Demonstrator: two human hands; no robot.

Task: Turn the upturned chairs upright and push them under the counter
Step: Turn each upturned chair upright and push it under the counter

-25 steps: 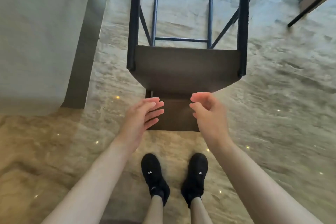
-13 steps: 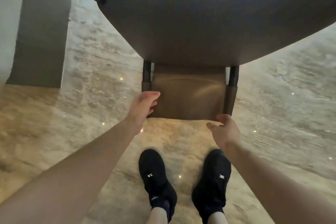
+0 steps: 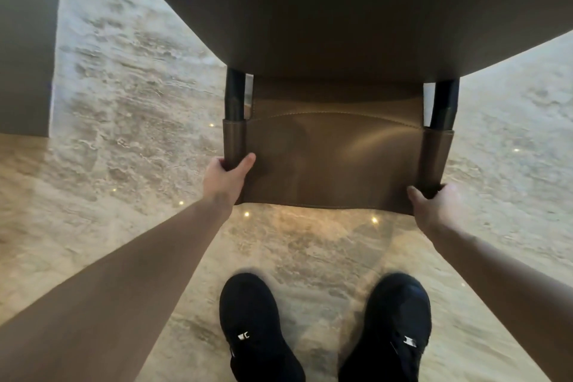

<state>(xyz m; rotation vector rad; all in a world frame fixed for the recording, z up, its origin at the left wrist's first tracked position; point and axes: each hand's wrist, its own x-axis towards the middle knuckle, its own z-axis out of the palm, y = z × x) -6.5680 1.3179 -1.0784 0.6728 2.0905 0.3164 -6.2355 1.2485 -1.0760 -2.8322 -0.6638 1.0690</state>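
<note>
1. Two bare hands hold one brown leather chair with black metal posts (image 3: 335, 161) by its backrest, seen from above.
2. The left hand (image 3: 224, 178) has its fingers and thumb wrapped round the backrest's left corner.
3. The right hand (image 3: 434, 206) grips the right corner in the same way.
4. The chair's broad brown seat fills the top of the view, over a beige marbled stone floor (image 3: 130, 121).
5. A pair of black shoes (image 3: 257, 332) stands just behind the backrest.
</note>
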